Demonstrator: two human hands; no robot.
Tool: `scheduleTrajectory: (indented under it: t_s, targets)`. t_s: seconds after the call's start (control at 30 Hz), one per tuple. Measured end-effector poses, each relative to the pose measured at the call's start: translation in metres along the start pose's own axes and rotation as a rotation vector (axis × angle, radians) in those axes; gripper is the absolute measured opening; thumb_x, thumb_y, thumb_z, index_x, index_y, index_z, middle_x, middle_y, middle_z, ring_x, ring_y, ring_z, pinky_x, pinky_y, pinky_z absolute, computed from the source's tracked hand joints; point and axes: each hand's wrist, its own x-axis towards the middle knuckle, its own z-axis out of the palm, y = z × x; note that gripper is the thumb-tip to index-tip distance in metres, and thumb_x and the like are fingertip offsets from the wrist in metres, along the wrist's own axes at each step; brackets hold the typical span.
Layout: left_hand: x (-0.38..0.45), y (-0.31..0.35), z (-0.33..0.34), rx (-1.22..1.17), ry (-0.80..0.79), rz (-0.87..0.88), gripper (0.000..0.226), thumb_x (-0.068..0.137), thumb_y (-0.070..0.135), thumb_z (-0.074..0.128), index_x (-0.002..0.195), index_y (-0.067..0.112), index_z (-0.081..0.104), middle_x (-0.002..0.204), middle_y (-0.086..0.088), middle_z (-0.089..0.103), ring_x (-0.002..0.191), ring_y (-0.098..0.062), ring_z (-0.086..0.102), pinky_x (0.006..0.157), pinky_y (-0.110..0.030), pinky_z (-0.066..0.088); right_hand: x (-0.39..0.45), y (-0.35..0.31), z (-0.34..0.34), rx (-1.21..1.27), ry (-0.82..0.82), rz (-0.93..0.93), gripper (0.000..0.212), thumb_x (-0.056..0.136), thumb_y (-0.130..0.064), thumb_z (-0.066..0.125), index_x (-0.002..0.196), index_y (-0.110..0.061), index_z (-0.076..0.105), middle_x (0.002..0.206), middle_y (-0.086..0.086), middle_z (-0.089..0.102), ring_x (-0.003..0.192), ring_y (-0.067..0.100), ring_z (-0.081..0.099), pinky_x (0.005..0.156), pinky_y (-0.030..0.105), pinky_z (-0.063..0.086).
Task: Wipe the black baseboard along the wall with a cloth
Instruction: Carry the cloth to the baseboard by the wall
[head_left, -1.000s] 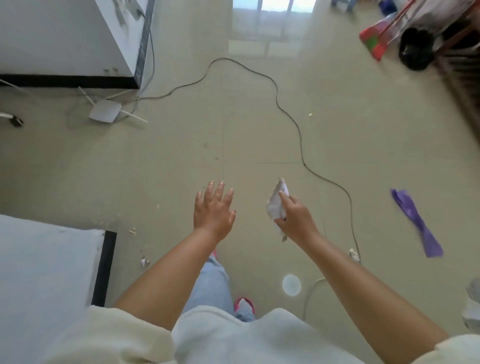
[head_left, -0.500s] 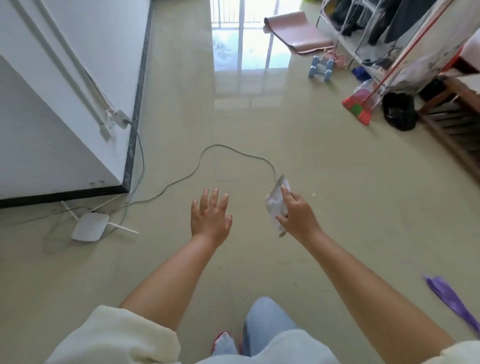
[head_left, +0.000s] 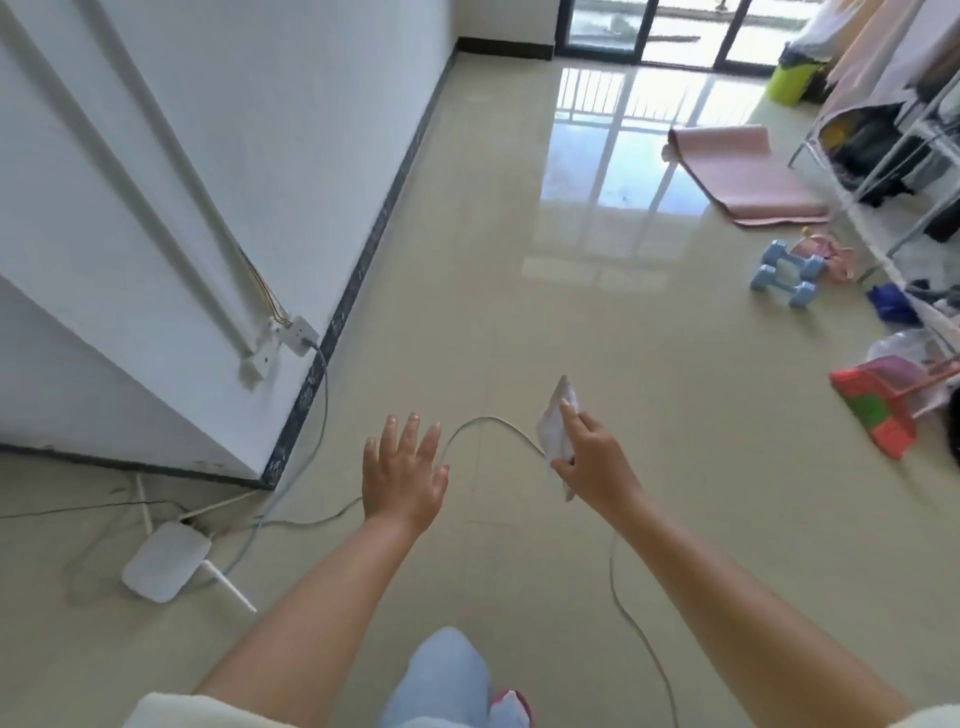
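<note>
The black baseboard (head_left: 363, 249) runs along the foot of the white wall on the left, from a corner near me away toward the far windows; a second stretch (head_left: 130, 465) goes left from that corner. My right hand (head_left: 589, 457) pinches a small white cloth (head_left: 556, 426), held up in the air above the floor. My left hand (head_left: 402, 475) hovers with fingers spread and holds nothing. Both hands are well to the right of the baseboard and do not touch it.
A grey cable (head_left: 322, 410) loops from a wall socket (head_left: 298, 330) across the floor under my hands. A white router (head_left: 166, 561) lies by the wall corner. Blue dumbbells (head_left: 787, 270), a pink mat (head_left: 743, 171), a broom (head_left: 883, 405) and a clothes rack (head_left: 893, 130) stand on the right.
The view has lifted from the floor toward the long wall and windows. Both hands kept their pose, the right still holding the cloth.
</note>
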Motion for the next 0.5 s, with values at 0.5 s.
scheduleTrajectory:
  t_s: [0.5]
  targets:
    - [0.312, -0.098, -0.022, -0.192, -0.049, -0.473, 0.053, 0.095, 0.041, 0.026, 0.144, 0.026, 0.01, 0.155, -0.001, 0.005, 0.142, -0.022, -0.003, 0.114, -0.042, 0.004, 0.413, -0.106, -0.003, -0.162, -0.313, -0.374, 0.073, 0.085, -0.004, 0.053, 0.145, -0.009, 0.013, 0.129, 0.014, 0.042, 0.105, 0.027, 0.049, 0.077, 0.025, 0.036]
